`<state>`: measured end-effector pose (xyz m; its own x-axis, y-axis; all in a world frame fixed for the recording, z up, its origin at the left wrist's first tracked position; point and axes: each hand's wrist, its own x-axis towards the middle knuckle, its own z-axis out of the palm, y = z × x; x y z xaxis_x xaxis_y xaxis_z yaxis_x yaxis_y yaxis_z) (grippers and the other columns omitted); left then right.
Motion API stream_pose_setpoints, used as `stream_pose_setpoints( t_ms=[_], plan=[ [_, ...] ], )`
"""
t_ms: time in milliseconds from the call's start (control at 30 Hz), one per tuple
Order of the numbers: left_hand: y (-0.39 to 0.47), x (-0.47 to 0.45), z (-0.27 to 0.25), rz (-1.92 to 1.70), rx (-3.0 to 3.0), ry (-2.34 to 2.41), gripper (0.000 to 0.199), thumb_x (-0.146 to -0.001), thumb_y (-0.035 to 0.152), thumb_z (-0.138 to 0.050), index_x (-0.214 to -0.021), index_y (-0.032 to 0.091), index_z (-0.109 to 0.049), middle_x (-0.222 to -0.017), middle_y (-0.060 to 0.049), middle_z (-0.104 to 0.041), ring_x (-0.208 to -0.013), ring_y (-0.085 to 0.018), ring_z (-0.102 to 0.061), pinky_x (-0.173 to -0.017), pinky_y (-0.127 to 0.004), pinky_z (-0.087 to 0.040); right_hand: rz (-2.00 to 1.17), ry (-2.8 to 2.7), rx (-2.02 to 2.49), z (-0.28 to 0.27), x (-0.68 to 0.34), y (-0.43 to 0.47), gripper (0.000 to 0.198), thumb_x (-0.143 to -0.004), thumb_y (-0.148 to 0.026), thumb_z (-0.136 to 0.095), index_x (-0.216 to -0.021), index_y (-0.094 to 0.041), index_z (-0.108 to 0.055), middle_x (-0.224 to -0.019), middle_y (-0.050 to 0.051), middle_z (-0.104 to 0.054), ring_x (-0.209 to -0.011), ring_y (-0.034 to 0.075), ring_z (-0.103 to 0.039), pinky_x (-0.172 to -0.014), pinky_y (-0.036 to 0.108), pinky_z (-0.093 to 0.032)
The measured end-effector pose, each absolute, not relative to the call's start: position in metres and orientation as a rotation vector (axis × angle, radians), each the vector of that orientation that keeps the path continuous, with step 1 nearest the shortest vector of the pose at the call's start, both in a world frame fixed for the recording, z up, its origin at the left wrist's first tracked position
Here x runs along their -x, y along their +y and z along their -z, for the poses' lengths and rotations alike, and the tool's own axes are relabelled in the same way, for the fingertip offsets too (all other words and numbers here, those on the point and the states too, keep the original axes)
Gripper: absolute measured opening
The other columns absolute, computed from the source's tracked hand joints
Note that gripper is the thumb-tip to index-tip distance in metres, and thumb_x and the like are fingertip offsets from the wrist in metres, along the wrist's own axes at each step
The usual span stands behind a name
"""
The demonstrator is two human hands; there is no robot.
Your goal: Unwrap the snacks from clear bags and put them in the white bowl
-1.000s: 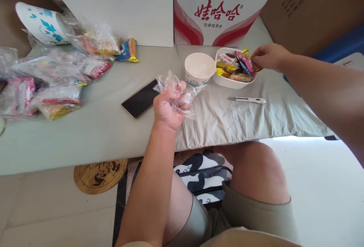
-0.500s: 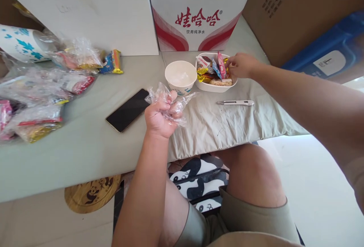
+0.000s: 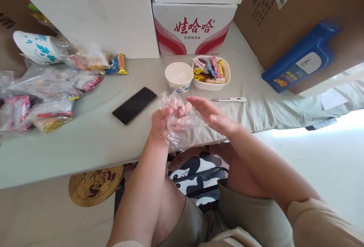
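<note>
My left hand (image 3: 162, 123) is closed on a crumpled clear plastic bag (image 3: 176, 135) in front of the paper bowl. Beside it on the right, my right hand (image 3: 214, 116) is open with its fingers stretched out towards the bag; whether it touches the plastic I cannot tell. Just beyond the hands stands a white paper bowl (image 3: 179, 75) with blue leaf prints. Against its right side sits a white oval container (image 3: 210, 84) holding several wrapped snacks (image 3: 212, 70). A white utility knife (image 3: 230, 99) lies in front of that container, and a black phone (image 3: 134, 106) lies left of my hands.
Bagged snacks (image 3: 51, 87) and a tipped paper bowl (image 3: 40, 47) crowd the left side. White cartons (image 3: 196, 27) stand along the back. At right, a blue bottle (image 3: 301, 59) leans against a brown cardboard box (image 3: 261, 19). A round wooden stool (image 3: 95, 186) is below the table's front edge.
My right hand has come away from the snack container, back and left to beside the plastic bag. My left hand keeps hold of the bag, now spread lower. The view has shifted.
</note>
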<state>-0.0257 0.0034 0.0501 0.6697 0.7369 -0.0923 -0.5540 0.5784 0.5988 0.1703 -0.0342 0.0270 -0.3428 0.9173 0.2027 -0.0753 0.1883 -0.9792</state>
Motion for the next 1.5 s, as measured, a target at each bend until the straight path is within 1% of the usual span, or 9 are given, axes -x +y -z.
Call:
stream_pose_setpoints(
  t_ms=[167,333,533,667,867,1033,1200,1333,1500],
  plan=[
    [0.013,0.041,-0.045,-1.018,-0.607,0.637,0.024,-0.055,0.016,-0.068,-0.071,0.019,-0.050,-0.079,0.000,-0.062,-0.054,-0.006,-0.049,-0.039,-0.016,-0.031,-1.474,-1.405,1.063,-0.003,-0.146,-0.034,0.054,-0.073,-0.067,-0.076,-0.103,-0.024,-0.064,-0.098,0.004,-0.073,-0.096,0.022,-0.069,-0.091,0.038,-0.055],
    [0.020,0.055,-0.036,-1.080,-0.821,0.886,0.037,-0.052,0.010,-0.068,-0.083,0.021,-0.051,-0.094,-0.001,-0.072,-0.078,-0.015,-0.069,-0.061,-0.022,-0.054,-1.382,-1.114,1.138,-0.003,-0.147,-0.027,0.033,-0.079,-0.051,-0.072,-0.081,-0.024,-0.054,-0.059,-0.006,-0.059,-0.054,0.012,-0.059,-0.061,0.028,-0.051],
    [0.035,0.053,-0.027,-1.175,-0.749,1.168,0.034,-0.065,0.021,-0.072,-0.094,0.023,-0.054,-0.077,0.002,-0.070,-0.063,-0.013,-0.069,-0.058,-0.022,-0.053,-1.429,-0.831,0.976,-0.006,-0.171,-0.025,0.024,-0.077,-0.041,-0.066,-0.076,-0.025,-0.048,-0.067,-0.004,-0.066,-0.064,0.016,-0.068,-0.068,0.032,-0.057],
    [0.038,0.049,-0.032,-1.372,-0.693,0.933,0.031,-0.080,0.047,-0.065,-0.099,0.023,-0.062,-0.104,-0.006,-0.075,-0.098,-0.021,-0.074,-0.078,-0.029,-0.059,-1.399,-0.853,0.908,-0.001,-0.193,-0.033,0.020,-0.083,-0.046,-0.062,-0.080,-0.027,-0.055,-0.082,-0.002,-0.070,-0.088,0.023,-0.074,-0.086,0.043,-0.060],
    [0.020,0.014,-0.023,-0.777,-0.954,0.924,0.047,-0.064,0.041,-0.083,-0.103,0.017,-0.073,-0.110,-0.011,-0.076,-0.105,-0.025,-0.071,-0.091,-0.034,-0.056,-1.247,-1.447,1.255,0.007,-0.202,-0.042,0.032,-0.089,-0.050,-0.059,-0.109,-0.031,-0.075,-0.137,0.001,-0.067,-0.135,0.028,-0.056,-0.123,0.049,-0.034],
    [0.030,0.014,-0.015,-1.052,-0.907,1.204,0.024,-0.074,0.038,-0.068,-0.085,0.017,-0.072,-0.098,-0.009,-0.076,-0.097,-0.022,-0.071,-0.086,-0.034,-0.056,-1.172,-1.153,1.266,0.010,-0.205,-0.039,0.039,-0.095,-0.049,-0.048,-0.113,-0.025,-0.073,-0.118,0.006,-0.076,-0.120,0.027,-0.066,-0.112,0.049,-0.046],
    [0.019,0.011,-0.013,-1.092,-0.917,1.024,0.062,-0.078,0.074,-0.057,-0.099,0.019,-0.072,-0.111,-0.013,-0.075,-0.107,-0.027,-0.070,-0.085,-0.034,-0.057,-1.028,-1.202,1.380,0.009,-0.202,-0.044,0.048,-0.099,-0.052,-0.041,-0.129,-0.023,-0.064,-0.123,0.010,-0.073,-0.109,0.028,-0.070,-0.103,0.051,-0.052],
    [0.007,-0.007,-0.005,-0.986,-1.048,1.073,0.047,-0.073,0.053,-0.077,-0.106,0.021,-0.073,-0.112,-0.008,-0.076,-0.103,-0.023,-0.071,-0.082,-0.029,-0.055,-0.961,-1.641,1.246,0.001,-0.191,-0.051,0.044,-0.095,-0.055,-0.051,-0.122,-0.026,-0.070,-0.133,0.009,-0.069,-0.126,0.030,-0.062,-0.113,0.050,-0.044],
    [0.019,0.004,-0.015,-1.153,-0.836,1.143,0.025,-0.082,0.040,-0.063,-0.089,0.018,-0.072,-0.098,-0.008,-0.077,-0.094,-0.020,-0.073,-0.073,-0.025,-0.056,-1.020,-1.194,1.284,0.002,-0.198,-0.046,0.047,-0.096,-0.060,-0.046,-0.114,-0.024,-0.070,-0.116,0.009,-0.075,-0.110,0.026,-0.070,-0.100,0.045,-0.053]
  ],
)
